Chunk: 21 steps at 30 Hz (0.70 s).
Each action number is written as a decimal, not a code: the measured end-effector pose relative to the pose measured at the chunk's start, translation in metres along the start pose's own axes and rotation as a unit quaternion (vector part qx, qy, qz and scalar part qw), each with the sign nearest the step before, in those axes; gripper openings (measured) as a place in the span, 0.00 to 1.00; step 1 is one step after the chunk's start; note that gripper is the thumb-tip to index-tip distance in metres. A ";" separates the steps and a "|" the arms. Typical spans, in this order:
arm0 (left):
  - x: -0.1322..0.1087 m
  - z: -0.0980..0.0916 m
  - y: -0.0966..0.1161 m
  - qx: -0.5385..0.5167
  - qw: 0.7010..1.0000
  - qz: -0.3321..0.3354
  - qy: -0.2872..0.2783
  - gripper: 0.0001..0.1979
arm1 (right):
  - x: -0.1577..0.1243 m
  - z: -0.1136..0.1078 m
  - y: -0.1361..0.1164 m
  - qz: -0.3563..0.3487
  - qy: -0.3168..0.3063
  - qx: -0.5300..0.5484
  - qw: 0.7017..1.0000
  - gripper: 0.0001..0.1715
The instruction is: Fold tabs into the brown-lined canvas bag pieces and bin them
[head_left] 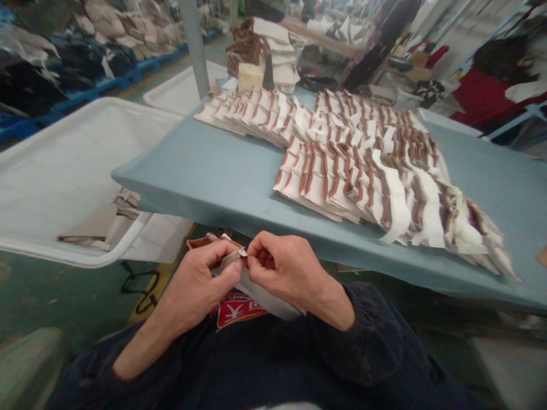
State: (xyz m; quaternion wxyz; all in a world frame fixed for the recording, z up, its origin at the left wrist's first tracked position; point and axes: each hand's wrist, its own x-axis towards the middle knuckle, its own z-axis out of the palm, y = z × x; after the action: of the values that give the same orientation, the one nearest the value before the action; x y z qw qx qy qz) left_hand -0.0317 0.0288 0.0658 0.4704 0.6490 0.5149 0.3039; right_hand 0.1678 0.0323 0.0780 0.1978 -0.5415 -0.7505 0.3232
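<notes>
Close to my body, in front of the table's near edge, both hands work on one pale fabric piece [267,293] with a brown underside or edge. My left hand [203,282] pinches it between thumb and fingers. My right hand [286,265] pinches the same piece at a small whitish bit near the left fingertips; whether that is a tag, a fold or a thread I cannot tell. Much of the piece is hidden behind the hands. Similar pale pieces with brown edges [316,171] lie overlapped in rows on the table.
The blue-covered table [205,171] spans the view ahead. White paper strips [395,199] lie among the rows. At left stands a white bin [123,250] with a few folded pieces inside. A grey post [196,51] rises behind the table, near stacked brown and white fabric [277,51].
</notes>
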 end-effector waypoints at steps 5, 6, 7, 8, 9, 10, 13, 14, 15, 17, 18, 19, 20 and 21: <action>0.001 0.002 -0.001 -0.023 0.999 -0.015 -0.016 0.13 | 0.001 0.004 0.004 0.073 -0.044 0.167 0.982 0.06; 0.001 0.001 0.000 -0.028 0.999 -0.019 -0.023 0.14 | 0.000 0.004 0.003 0.071 -0.041 0.176 0.981 0.06; 0.000 0.001 0.000 -0.031 0.999 -0.019 -0.028 0.15 | -0.001 0.004 0.003 0.065 -0.036 0.179 0.981 0.06; 0.000 -0.001 0.000 -0.033 0.999 -0.017 -0.030 0.16 | -0.003 0.004 0.002 0.057 -0.031 0.178 0.982 0.06; 0.000 -0.002 0.001 -0.033 0.999 -0.011 -0.030 0.16 | -0.004 0.003 0.001 0.051 -0.027 0.175 0.983 0.06; 0.000 -0.003 0.002 -0.032 0.999 -0.004 -0.031 0.15 | -0.006 0.003 0.000 0.045 -0.024 0.171 0.984 0.06; 0.002 -0.006 0.003 -0.026 0.999 0.014 -0.043 0.13 | -0.008 0.003 -0.001 0.039 -0.015 0.157 0.987 0.07; 0.002 -0.006 0.004 -0.026 0.998 0.014 -0.049 0.13 | -0.008 0.003 -0.001 0.041 -0.014 0.156 0.987 0.07; 0.003 -0.006 0.004 -0.026 0.998 0.013 -0.055 0.13 | -0.009 0.003 -0.001 0.044 -0.014 0.156 0.987 0.07; 0.005 -0.005 0.004 -0.025 0.998 0.010 -0.058 0.14 | -0.009 0.003 0.001 0.050 -0.016 0.158 0.986 0.07; 0.006 -0.004 0.004 -0.023 0.998 0.009 -0.055 0.14 | -0.009 0.004 0.001 0.051 -0.015 0.156 0.986 0.07; 0.007 -0.002 0.004 -0.022 0.998 0.010 -0.051 0.14 | -0.009 0.005 0.002 0.051 -0.012 0.151 0.987 0.07; 0.008 -0.001 0.004 -0.020 0.999 0.011 -0.047 0.13 | -0.010 0.006 0.002 0.049 -0.006 0.142 0.989 0.07; 0.009 0.000 0.004 -0.019 0.999 0.011 -0.042 0.13 | -0.010 0.007 0.003 0.048 0.002 0.131 0.990 0.07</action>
State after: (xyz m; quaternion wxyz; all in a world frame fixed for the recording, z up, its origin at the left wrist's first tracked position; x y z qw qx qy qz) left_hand -0.0276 0.0369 0.0682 0.5001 0.6579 0.4817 0.2916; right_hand 0.1686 0.0215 0.0719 0.2531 -0.5469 -0.6746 0.4263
